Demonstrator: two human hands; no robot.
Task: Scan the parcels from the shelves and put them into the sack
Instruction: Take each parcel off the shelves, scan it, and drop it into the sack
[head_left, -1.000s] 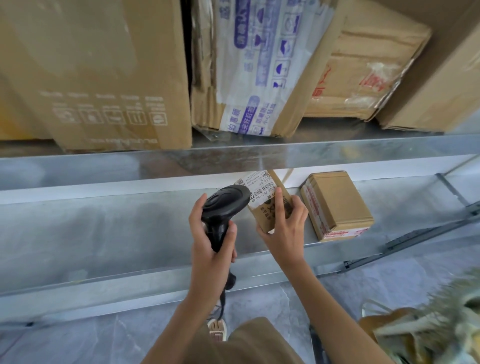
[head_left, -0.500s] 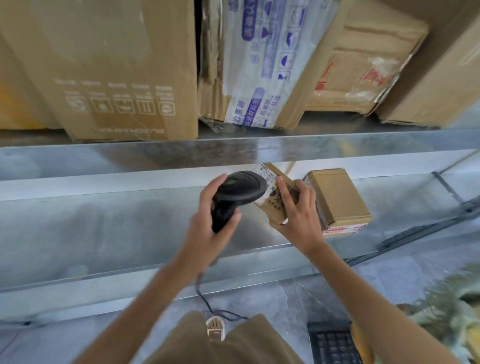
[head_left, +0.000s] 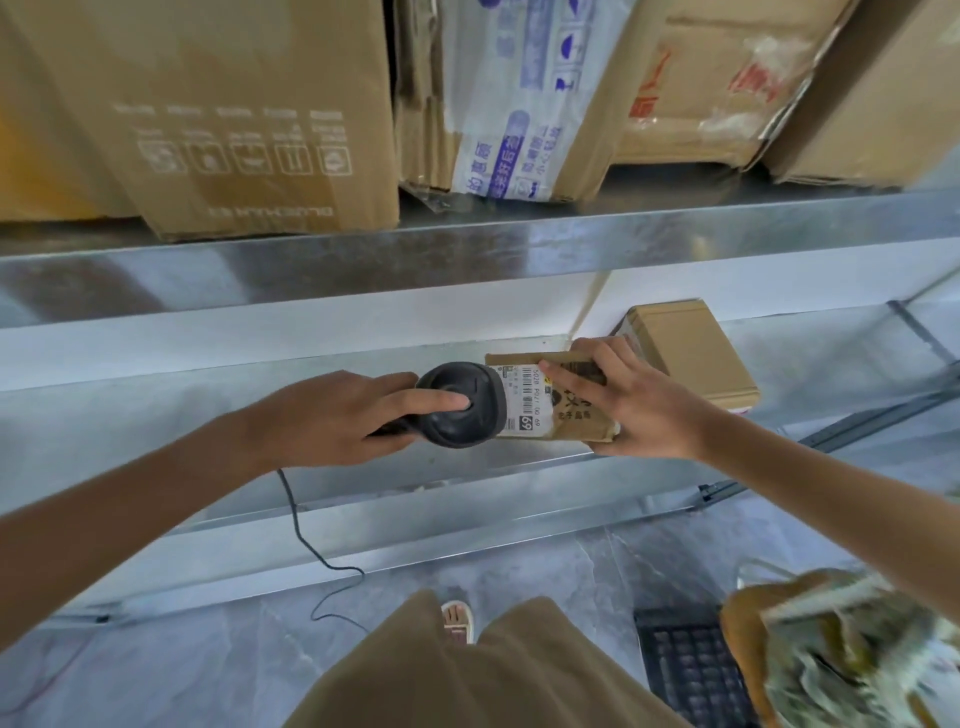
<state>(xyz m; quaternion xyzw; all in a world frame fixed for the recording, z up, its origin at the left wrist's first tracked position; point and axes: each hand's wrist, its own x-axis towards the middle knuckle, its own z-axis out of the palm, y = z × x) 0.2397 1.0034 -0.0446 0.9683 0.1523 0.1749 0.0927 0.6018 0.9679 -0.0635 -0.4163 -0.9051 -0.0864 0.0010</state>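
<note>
Parcel sits at the middle of the view, a small brown carton held above the lower shelf, its white barcode label facing up and toward the scanner. Right hand holds it: fingers lie over the top face, the forefinger reaching onto the label edge, while the thumb side wraps under the near right corner. Left hand grips the black scanner's handle, fingers curled round it, forefinger stretched along the rounded head. The scanner's head touches or nearly touches the label at the parcel's left end; which of the two cannot be told. A thin black cord hangs from the handle toward six o'clock and loops near the floor.

Just beyond the right hand, toward two o'clock, a second box rests on the lower shelf against the white back wall. On the upper shelf, from ten to two o'clock, large cartons stand side by side, one wrapped in white printed tape. At five o'clock, low and blurred, lies the sack with its mouth open, beside a dark crate on the grey floor. Tan trousers and a sandalled foot show at six o'clock.
</note>
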